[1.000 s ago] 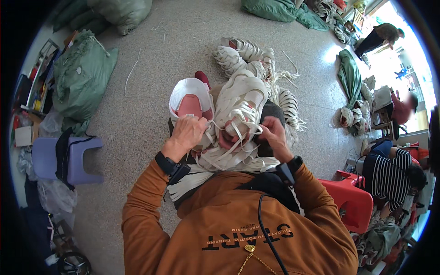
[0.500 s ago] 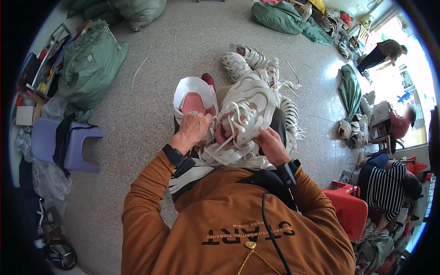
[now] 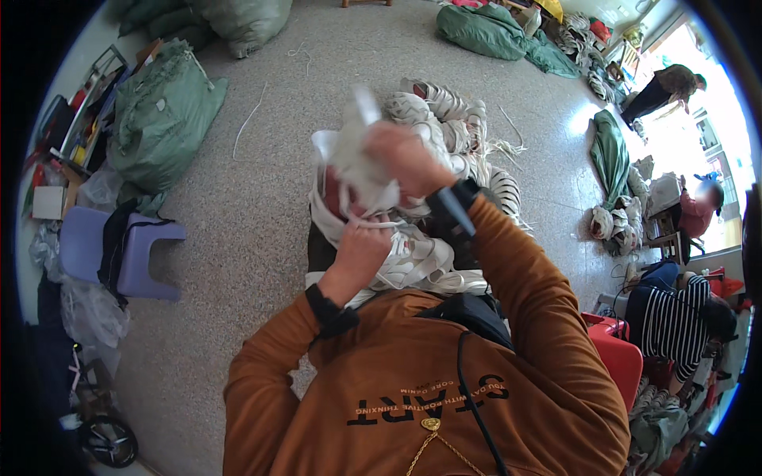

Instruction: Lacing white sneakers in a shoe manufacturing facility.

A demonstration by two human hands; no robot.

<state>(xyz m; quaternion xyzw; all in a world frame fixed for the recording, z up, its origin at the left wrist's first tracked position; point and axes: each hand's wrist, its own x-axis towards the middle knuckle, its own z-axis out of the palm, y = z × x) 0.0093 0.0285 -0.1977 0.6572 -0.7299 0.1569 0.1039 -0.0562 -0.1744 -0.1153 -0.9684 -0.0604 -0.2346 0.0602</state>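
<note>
White shoe uppers with pink linings (image 3: 413, 262) lie heaped across my lap, with loose white laces or straps among them. My left hand (image 3: 365, 252) is closed in a pinch at the near side of the heap, on a white lace (image 3: 371, 224). Farther off and a little to the right, my right hand (image 3: 406, 159) is smeared by motion. It appears closed on a white shoe upper (image 3: 353, 155), which is blurred along with it. A white-edged upper with a pink inside (image 3: 324, 202) stands at the left of the lap, partly covered by the moving one.
More strapped white uppers (image 3: 444, 103) lie on the floor ahead. A purple stool (image 3: 151, 246) and a green sack (image 3: 163, 119) stand to the left. A red stool (image 3: 619, 365) is at my right, beside a person in stripes (image 3: 675, 325). Other people sit and stand farther right.
My right hand has swung up and left across the heap, with a white upper moving along with it. My left hand has come nearer and slightly right, onto a lace.
</note>
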